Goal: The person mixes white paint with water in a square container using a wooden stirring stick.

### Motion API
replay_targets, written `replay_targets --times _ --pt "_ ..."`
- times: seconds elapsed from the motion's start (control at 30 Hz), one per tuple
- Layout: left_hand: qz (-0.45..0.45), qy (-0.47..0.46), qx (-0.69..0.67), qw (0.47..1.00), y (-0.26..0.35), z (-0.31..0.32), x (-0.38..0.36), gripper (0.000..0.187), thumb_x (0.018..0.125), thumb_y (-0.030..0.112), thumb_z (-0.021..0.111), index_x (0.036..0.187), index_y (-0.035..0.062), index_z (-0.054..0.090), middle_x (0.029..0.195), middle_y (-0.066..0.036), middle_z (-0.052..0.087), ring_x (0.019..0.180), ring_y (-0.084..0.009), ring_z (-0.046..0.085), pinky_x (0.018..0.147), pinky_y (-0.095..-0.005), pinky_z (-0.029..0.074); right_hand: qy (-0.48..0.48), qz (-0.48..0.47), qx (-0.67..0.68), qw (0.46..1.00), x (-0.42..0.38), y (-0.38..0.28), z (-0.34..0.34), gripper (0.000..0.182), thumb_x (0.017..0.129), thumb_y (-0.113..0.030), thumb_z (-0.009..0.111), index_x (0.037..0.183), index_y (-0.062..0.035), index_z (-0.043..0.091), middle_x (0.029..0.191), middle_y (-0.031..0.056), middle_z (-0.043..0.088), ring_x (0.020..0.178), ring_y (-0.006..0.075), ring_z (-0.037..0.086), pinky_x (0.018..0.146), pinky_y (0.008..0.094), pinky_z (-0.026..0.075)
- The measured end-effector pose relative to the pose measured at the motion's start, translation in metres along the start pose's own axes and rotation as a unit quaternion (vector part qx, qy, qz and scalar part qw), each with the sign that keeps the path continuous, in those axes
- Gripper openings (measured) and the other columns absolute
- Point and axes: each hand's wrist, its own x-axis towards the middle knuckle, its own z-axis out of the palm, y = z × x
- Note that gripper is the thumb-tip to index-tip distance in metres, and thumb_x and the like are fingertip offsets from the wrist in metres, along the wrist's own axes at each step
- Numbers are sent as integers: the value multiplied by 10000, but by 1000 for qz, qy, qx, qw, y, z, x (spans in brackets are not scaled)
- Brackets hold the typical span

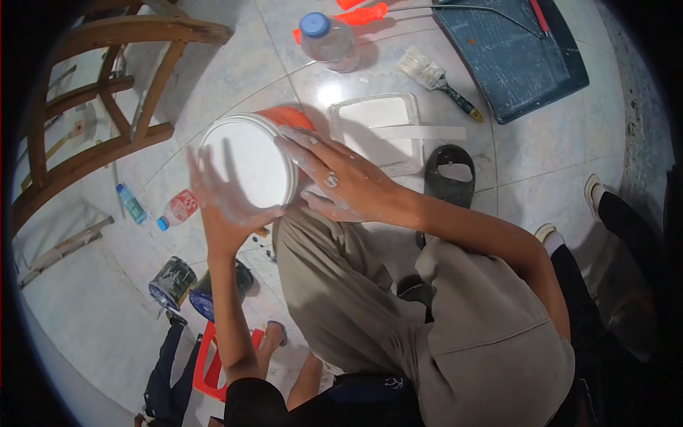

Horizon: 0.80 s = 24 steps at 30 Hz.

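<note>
A round bucket (pixel 250 158) with a white top and rim stands tilted in front of my knees, an orange patch (pixel 295 117) showing on its far side. Against its right rim lies my right hand (pixel 341 178), fingers along the edge and thumb lower down, smeared with white. My left hand (pixel 222 196) is at the left side of the bucket, blurred, with its fingers spread and thumb stretched along the near rim. Right of the bucket is a rectangular white container (pixel 377 114) with a pale strip (pixel 427 133) across it.
Beyond are a clear bottle (pixel 331 46) with a blue cap, a paintbrush (pixel 437 78) and a dark paint tray (pixel 509 64). A wooden frame (pixel 135 32), small bottles (pixel 178 208) and stained cans (pixel 174 281) stand left. A black slipper (pixel 449 192) and other people's legs are nearby.
</note>
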Motion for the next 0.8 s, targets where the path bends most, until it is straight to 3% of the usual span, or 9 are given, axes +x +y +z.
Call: replay_targets --times 0.1,0.2,0.3,0.4,0.5,0.63,0.67,0.77,0.8 --pt "-225 199 -297 906 -38 40 -36 872 874 563 669 1477 6 377 1514 -258 352 1420 -387 360 1128 -497 364 21 82 90 992 -13 12 18 800 866 -225 723 1502 18 304 1478 252 396 1293 397 489 1076 424 440" --pt "-409 131 -629 648 -37 49 -56 639 1015 444 443 1524 72 339 1502 -142 429 1393 -299 426 1109 -452 409 -32 213 213 953 -12 13 29 789 901 -261 722 1500 35 303 1430 250 462 1288 376 512 1047 434 465" --pt "-450 149 -657 586 -28 57 -56 621 1015 492 407 1484 83 412 1450 -107 505 1336 -264 498 1054 -421 474 -41 282 384 878 -9 15 31 862 864 -292 733 1488 97 283 1453 293 420 1308 370 499 975 404 508" --pt "-443 178 -696 537 -27 64 -57 615 1015 465 426 1459 42 381 1429 -168 493 1240 -305 580 968 -450 560 -41 250 384 888 -2 25 27 903 862 -311 740 1511 85 251 1516 278 364 1308 326 506 948 385 533" --pt "-342 131 -802 471 -32 76 -45 598 1014 427 422 1476 51 368 1463 -173 455 1248 -306 574 918 -508 590 16 205 402 892 25 40 23 910 863 -310 737 1528 57 236 1547 268 324 1318 310 497 984 376 522" --pt "-323 182 -789 489 -14 81 2 668 985 448 421 1510 51 309 1494 -192 397 1289 -395 516 940 -576 569 -13 192 402 895 45 49 7 887 896 -275 712 1564 -7 194 1558 172 335 1377 229 412 1052 382 444" --pt "-337 200 -775 496 -7 81 14 692 976 477 400 1519 63 295 1524 -198 319 1360 -426 419 1040 -642 474 48 168 321 931 46 46 6 744 887 -225 719 1496 -1 356 1407 174 518 1239 210 562 954 361 511" --pt "-323 234 -766 504 -11 92 41 681 977 482 377 1516 73 306 1549 -190 236 1418 -414 329 1096 -705 368 50 140 240 959 45 62 -25 533 870 -163 734 1332 6 528 1193 156 650 1043 184 669 802 332 569" --pt "-303 230 -780 496 -11 92 51 687 971 481 370 1531 93 283 1570 -177 142 1443 -404 268 1094 -735 339 131 171 192 957 43 56 -45 384 832 -95 756 1166 5 595 1019 129 682 925 162 688 692 308 581"
